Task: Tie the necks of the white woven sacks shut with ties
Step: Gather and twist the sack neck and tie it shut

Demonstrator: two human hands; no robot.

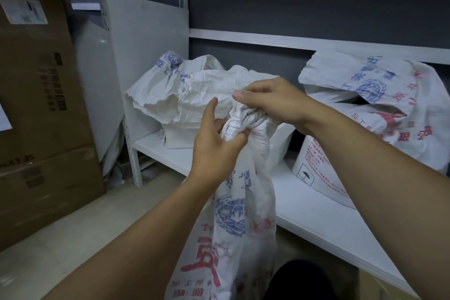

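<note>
Sack [243,204] centre frame, neck [239,126] bunched. My left hand [215,143] grips neck from 8 o'clock; my right hand [275,101] pinches gathered top from 2 o'clock. Second sack [175,95] at 11 o'clock and third sack [399,95] at 2 o'clock, both on shelf [321,217].

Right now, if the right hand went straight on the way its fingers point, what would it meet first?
Probably the left hand, its raised thumb, past the sack neck both hands hold; depth unclear.
</note>
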